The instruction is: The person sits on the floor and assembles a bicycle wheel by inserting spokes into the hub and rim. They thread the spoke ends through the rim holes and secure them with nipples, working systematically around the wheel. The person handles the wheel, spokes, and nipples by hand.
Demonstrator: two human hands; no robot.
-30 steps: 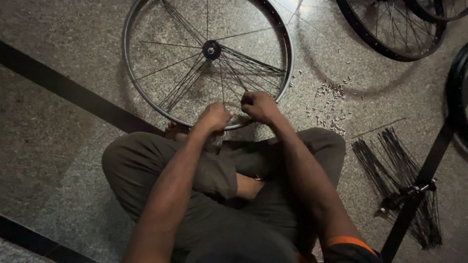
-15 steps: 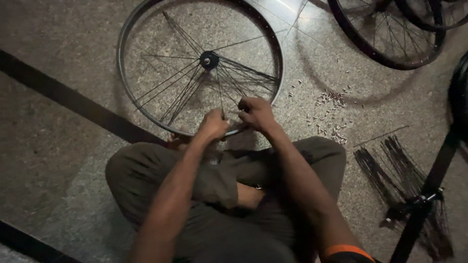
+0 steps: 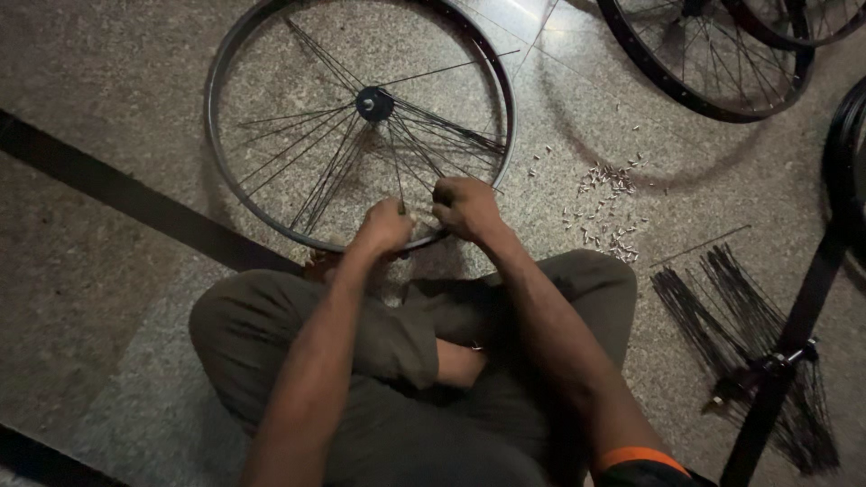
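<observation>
Here both hands sit at the near edge of a bicycle wheel rim (image 3: 225, 171) lying flat on the speckled stone floor (image 3: 117, 81). The left hand (image 3: 386, 227) is curled closed on the rim's near arc, where a spoke comes down from the hub (image 3: 373, 104); the right hand (image 3: 465, 207) is closed just beside it, fingers pinched at spoke ends near the rim (what exactly it pinches is too small to tell). The rim touches the person's crossed legs (image 3: 271, 325), so no room on the near side; open floor lies left of the rim, crossed by a dark diagonal strip (image 3: 126, 194). Right of the hands, near the rim, a scatter of small pale spoke nipples (image 3: 606, 203) lies on the floor. Further right, a bundle of loose black spokes (image 3: 740, 325) fans out, with one single spoke apart above it; a black strap or bar (image 3: 803, 307) crosses over the bundle. Top right, another wheel (image 3: 704, 63) stands well apart from the hands, more wheel edges behind it and at the right border. An orange sleeve band (image 3: 642, 458) shows on the right arm. No packages or labels readable.
</observation>
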